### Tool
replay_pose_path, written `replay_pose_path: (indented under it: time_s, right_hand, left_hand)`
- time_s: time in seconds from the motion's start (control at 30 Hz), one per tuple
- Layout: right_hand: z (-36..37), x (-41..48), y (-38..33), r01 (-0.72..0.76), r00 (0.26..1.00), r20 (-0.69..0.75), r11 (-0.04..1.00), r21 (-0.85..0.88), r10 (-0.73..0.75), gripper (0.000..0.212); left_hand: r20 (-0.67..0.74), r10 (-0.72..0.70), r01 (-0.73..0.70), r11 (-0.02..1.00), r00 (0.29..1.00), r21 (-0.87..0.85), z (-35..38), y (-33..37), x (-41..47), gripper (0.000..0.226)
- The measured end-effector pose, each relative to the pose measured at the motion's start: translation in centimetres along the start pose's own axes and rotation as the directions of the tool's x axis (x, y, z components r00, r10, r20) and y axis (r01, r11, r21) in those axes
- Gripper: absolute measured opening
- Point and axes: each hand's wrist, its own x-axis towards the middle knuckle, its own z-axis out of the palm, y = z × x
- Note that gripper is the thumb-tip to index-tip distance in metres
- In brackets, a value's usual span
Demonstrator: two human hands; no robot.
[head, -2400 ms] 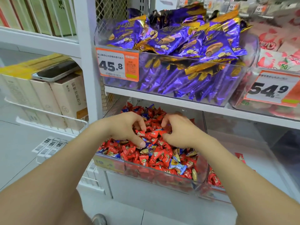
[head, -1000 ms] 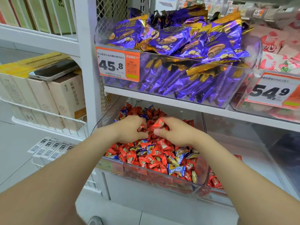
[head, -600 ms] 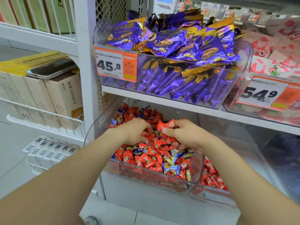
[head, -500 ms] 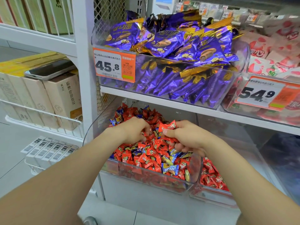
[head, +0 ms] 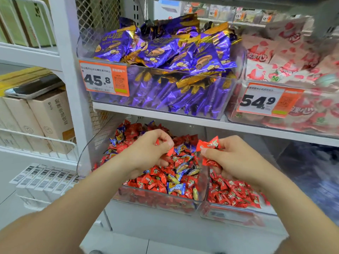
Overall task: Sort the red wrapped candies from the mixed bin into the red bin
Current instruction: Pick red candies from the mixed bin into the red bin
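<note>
Price tag [head: 103, 78] at 11 o'clock: "45.8"; second tag [head: 264, 99] at 2 o'clock: "54.9". Right grip [head: 233, 158] pinching red wrapped candies [head: 208, 143] above red bin [head: 236, 215], 5 o'clock; left grip [head: 148, 151] clenched on others over mixed bin [head: 156, 200], 6 o'clock.

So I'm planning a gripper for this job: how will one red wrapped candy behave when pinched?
Probably light: the right hand pinches a red candy at the fingertips. Its glossy wrapper with flared ends looks crinkly, likely slippery. Heaped loosely in the mixed bin, neighbours may slide when one is pulled.
</note>
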Motion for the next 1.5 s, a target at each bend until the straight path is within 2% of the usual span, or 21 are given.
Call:
replay_pose_path:
  time_s: [0.03,0.1,0.2,0.3,0.37,0.4,0.47,0.53,0.67,0.73,0.8,0.83,0.9,1.0,1.1,1.2,1.3,1.37,1.4,1.47,1.5]
  right_hand:
    - [-1.0,-0.4,0.9,-0.017,1.000,-0.021,0.999,-0.044,0.016,0.036]
    - [-2.9,-0.8,3.2,-0.033,0.997,-0.074,0.966,-0.258,0.014,0.036]
    - [-4.5,-0.9,6.9,-0.055,0.998,-0.054,0.850,-0.525,0.031,0.030]
    - [-5.5,-1.1,9.6,-0.043,0.993,0.076,0.880,-0.474,0.090,0.015]
    - [-6.1,-1.4,10.7,0.027,0.990,0.135,0.906,-0.423,0.033,0.046]
    - [-6.3,-1.5,11.1,0.050,0.991,0.136,0.911,-0.408,0.007,0.052]
    - [-6.6,-1.8,11.4,0.074,0.996,0.079,0.913,-0.402,-0.046,0.053]
    - [-6.8,-2.0,11.3,0.063,0.995,-0.047,0.906,-0.418,-0.090,0.050]
    - [-6.7,-2.6,10.7,0.022,0.971,-0.217,0.938,-0.346,-0.103,0.037]
    - [-6.5,-2.8,10.1,0.007,0.961,-0.258,0.939,-0.345,-0.103,0.033]
    - [-5.9,-3.1,9.0,0.021,0.953,-0.277,0.935,-0.355,-0.126,0.029]
    - [-5.4,-3.2,8.3,0.045,0.950,-0.274,0.936,-0.350,-0.148,0.029]
    - [-3.7,-3.4,6.6,0.149,0.935,-0.260,0.931,-0.332,-0.243,0.034]
    - [-0.3,-2.7,4.0,0.344,0.892,-0.179,0.881,-0.324,-0.414,0.038]
    - [3.2,-0.7,2.1,0.444,0.873,-0.001,0.796,-0.410,-0.488,0.030]
    - [5.7,2.4,0.7,0.437,0.879,0.117,0.684,-0.584,-0.462,0.030]
    - [7.0,5.0,-0.8,0.443,0.896,0.240,0.726,-0.526,-0.373,0.042]
    - [7.7,6.6,-1.1,0.408,0.900,0.355,0.771,-0.488,-0.252,0.055]
    - [8.0,7.3,-1.2,0.377,0.901,0.399,0.765,-0.522,-0.172,0.070]
    - [8.4,8.5,-0.9,0.363,0.886,0.458,0.712,-0.601,-0.065,0.108]
    - [8.5,8.7,-0.9,0.382,0.877,0.477,0.686,-0.619,-0.059,0.115]
  left_hand:
    - [0.010,0.003,-0.003,0.999,1.000,-0.042,0.8,0.4,-0.4,0.010]
    - [0.060,0.040,-0.036,0.997,0.997,-0.063,2.5,1.4,-1.2,0.008]
    - [0.168,0.160,-0.180,0.978,0.973,0.109,5.1,2.7,-1.9,0.005]
    - [0.222,0.317,-0.373,0.881,0.922,0.292,8.1,3.2,-1.6,0.012]
    - [0.253,0.407,-0.475,0.810,0.877,0.344,10.2,3.6,-1.2,0.014]
    - [0.271,0.441,-0.516,0.775,0.855,0.366,11.2,3.9,-0.9,0.014]
    - [0.294,0.492,-0.573,0.693,0.820,0.437,13.2,4.2,-0.1,0.016]
    - [0.317,0.504,-0.592,0.628,0.804,0.505,14.7,4.0,1.1,0.023]
    - [0.385,0.389,-0.548,0.589,0.837,0.594,16.1,3.3,3.1,0.051]
    - [0.391,0.435,-0.584,0.553,0.811,0.595,15.9,3.2,3.2,0.044]
    - [0.333,0.540,-0.615,0.506,0.773,0.605,14.9,3.5,2.3,0.018]
    - [0.291,0.558,-0.596,0.503,0.777,0.626,14.0,3.5,1.7,0.008]
    - [0.202,0.512,-0.500,0.552,0.835,0.668,11.5,3.3,0.6,0.006]
    - [0.137,0.328,-0.320,0.608,0.935,0.727,6.4,2.1,-0.1,0.006]
    - [0.123,0.199,-0.219,0.595,0.972,0.773,1.4,1.2,0.3,0.025]
    - [0.148,0.090,-0.173,0.590,0.985,0.788,-2.0,0.2,0.7,0.047]
    - [0.236,0.024,-0.213,0.524,0.972,0.825,-3.2,-1.1,1.1,0.079]
    - [0.277,0.013,-0.240,0.537,0.961,0.808,-3.3,-1.7,1.4,0.093]
    - [0.284,0.019,-0.243,0.573,0.959,0.783,-3.3,-1.9,1.6,0.095]
    - [0.286,0.041,-0.248,0.627,0.957,0.739,-3.2,-2.1,2.1,0.094]
    - [0.286,0.044,-0.248,0.635,0.957,0.731,-3.2,-2.2,2.4,0.093]
